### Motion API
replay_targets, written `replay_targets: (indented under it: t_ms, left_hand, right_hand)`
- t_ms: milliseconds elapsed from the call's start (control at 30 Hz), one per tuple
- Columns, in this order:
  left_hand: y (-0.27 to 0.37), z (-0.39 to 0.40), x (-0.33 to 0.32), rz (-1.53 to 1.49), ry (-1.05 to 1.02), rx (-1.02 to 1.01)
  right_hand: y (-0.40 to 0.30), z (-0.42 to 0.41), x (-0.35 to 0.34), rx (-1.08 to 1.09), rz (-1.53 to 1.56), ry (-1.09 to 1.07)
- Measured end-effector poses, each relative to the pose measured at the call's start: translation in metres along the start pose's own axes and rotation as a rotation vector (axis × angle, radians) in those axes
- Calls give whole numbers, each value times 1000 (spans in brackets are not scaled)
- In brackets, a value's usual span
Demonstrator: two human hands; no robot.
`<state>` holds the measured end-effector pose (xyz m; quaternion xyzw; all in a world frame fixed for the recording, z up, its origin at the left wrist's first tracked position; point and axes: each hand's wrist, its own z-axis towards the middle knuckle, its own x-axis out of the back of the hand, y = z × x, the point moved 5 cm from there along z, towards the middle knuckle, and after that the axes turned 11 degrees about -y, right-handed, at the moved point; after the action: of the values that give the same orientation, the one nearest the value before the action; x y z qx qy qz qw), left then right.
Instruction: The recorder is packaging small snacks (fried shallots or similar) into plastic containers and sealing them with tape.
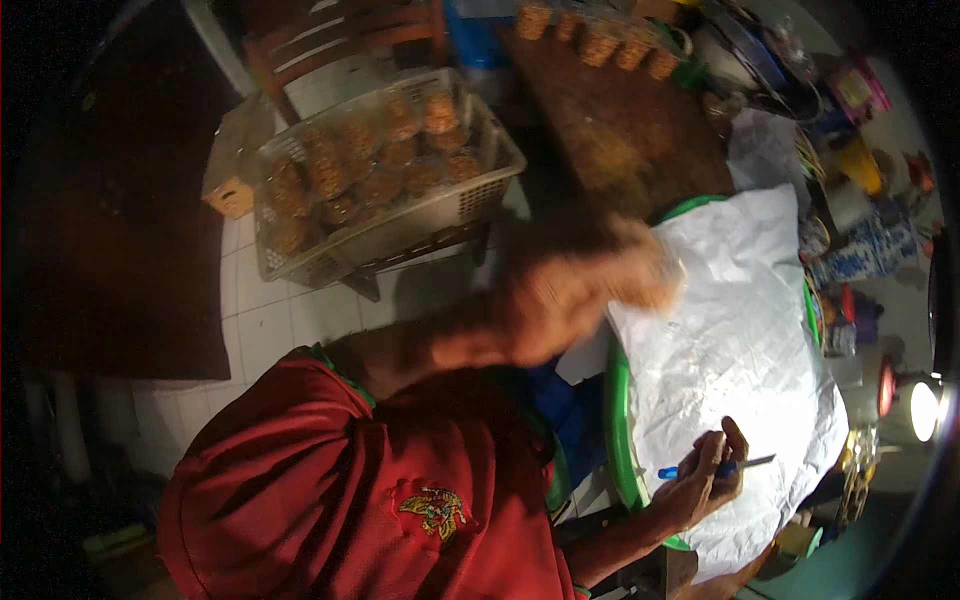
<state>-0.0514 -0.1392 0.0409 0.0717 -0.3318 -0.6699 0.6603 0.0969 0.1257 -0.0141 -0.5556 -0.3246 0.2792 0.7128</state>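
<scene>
My right hand (701, 476) holds a small blue-handled knife (667, 473), its narrow blade pointing away to the right. Under that hand lies a crumpled white sheet (720, 337), brightly lit near the knife. The sheet is spread over a wide tray or basin with a green rim (619, 420). Motion blurs my left hand (600, 281), which is above the sheet's near edge. Something pale or clear shows by its fingertips, too smeared to identify, and I cannot tell if the hand grips it.
A plastic basket (420, 214) packed with clear containers of brown food stands beyond my left arm. Similar containers (600, 49) line the far end of the wooden table (615, 142). A cardboard box (232, 172), a wooden chair (345, 37) and a lit lamp (924, 411) surround the area.
</scene>
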Motion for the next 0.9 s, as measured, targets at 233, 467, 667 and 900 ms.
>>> replay_targets:
  t_ms: [233,467,667,900]
  left_hand:
    - [-141,-91,151,677,168,570]
    - [-186,-130,191,579,169,713]
    - [-168,7,86,479,30,433]
    - [-208,129,-74,576,-199,-280]
  right_hand:
    - [-8,-3,-3,61,-159,7]
    - [-8,-2,-8,6,-130,42]
    - [-3,-5,-2,4,-80,54]
    - [-5,-7,-3,-11,-168,64]
